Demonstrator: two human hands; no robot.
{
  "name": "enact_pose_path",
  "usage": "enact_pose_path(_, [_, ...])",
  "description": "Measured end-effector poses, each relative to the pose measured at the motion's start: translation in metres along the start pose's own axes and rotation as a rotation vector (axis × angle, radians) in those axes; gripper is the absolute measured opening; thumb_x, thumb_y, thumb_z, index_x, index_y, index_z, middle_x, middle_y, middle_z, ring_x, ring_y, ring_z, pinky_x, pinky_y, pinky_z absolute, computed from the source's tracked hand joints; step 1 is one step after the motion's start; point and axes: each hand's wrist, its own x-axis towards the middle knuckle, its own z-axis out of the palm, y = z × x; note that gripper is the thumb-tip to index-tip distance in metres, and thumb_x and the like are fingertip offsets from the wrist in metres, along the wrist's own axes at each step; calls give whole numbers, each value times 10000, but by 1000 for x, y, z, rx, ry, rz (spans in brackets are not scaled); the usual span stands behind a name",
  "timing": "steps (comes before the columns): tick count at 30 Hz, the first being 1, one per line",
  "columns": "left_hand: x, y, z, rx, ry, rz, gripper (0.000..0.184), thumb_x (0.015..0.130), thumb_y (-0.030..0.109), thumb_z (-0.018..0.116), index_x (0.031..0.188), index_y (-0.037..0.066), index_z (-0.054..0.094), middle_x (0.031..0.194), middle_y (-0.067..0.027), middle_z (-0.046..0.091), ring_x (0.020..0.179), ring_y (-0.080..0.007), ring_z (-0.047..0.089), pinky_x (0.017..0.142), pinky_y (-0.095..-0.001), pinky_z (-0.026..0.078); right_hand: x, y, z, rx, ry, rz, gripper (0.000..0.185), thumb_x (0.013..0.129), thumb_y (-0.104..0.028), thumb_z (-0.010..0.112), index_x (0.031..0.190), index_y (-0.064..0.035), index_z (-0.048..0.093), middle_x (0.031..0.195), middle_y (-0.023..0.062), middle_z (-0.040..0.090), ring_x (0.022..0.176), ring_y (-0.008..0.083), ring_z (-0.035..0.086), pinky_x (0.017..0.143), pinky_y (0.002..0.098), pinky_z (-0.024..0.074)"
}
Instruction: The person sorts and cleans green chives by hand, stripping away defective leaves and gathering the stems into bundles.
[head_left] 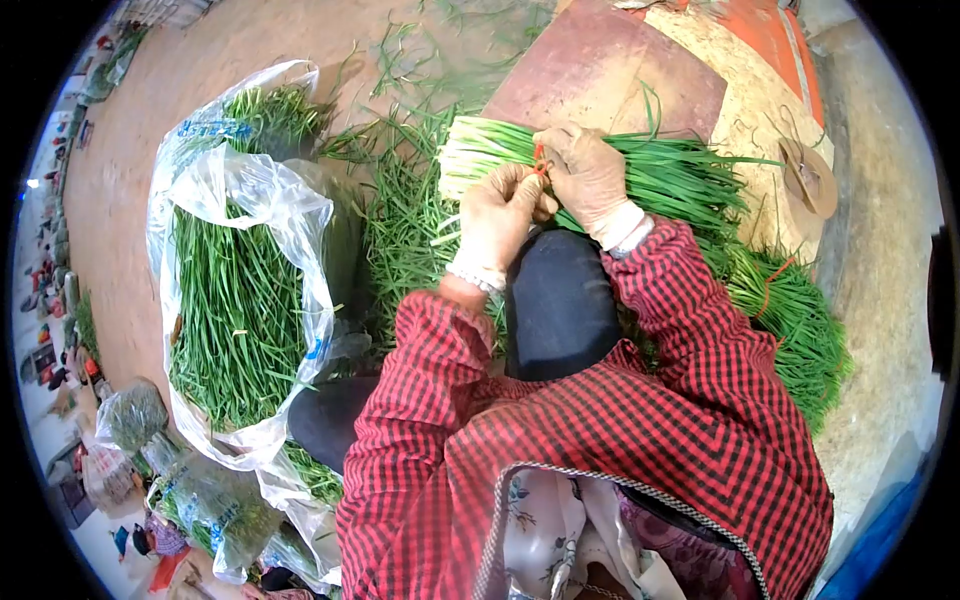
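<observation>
A bundle of garlic chives (pixel 680 180) lies crosswise in front of me, pale stem ends to the left and green leaves to the right. My left hand (pixel 500 215), in a pale glove, pinches a thin red tie (pixel 541 158) at the near side of the stems. Also gloved, my right hand (pixel 585 172) rests over the bundle with its fingers closed at the same tie. The tie runs around the stems between both hands. Whether it is knotted is hidden by my fingers.
Loose chives (pixel 410 220) litter the floor left of my knee. Farther left stands an open plastic bag (pixel 320 290) full of chives. A tied bundle (pixel 790 330) lies right of my arm. A brown board (pixel 610 70) and a cardboard spool (pixel 807 178) are beyond. Filled bags (pixel 215 500) stand lower left.
</observation>
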Motion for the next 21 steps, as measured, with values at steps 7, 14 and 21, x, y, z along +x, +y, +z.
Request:
enact_pose_path(7, [9, 4, -9, -39, -118, -41, 167, 924, 122, 594, 955, -34, 645, 744, -92, 679, 642, -135, 644, 604, -245, 534, -4, 15, 7, 160, 87, -57, 167, 781, -110, 621, 940, -144, 658, 896, 50, 647, 794, 273, 646, 648, 372, 511])
enact_pose_path(14, [10, 10, 4, -32, 1, -67, 150, 918, 91, 555, 916, -51, 600, 718, -107, 666, 596, -134, 630, 559, -245, 520, -4, 20, 10, 143, 93, -85, 127, 802, -127, 611, 918, -148, 659, 887, 50, 656, 761, 264, 651, 611, 376, 505])
enact_pose_path(21, [33, 27, 9, 269, 31, -249, 161, 904, 138, 560, 892, -11, 619, 681, -90, 670, 523, -142, 626, 475, -258, 517, -3, 22, -3, 325, 7, -67, 283, 809, -161, 601, 1088, -147, 652, 900, 103, 662, 772, 308, 643, 691, 393, 515])
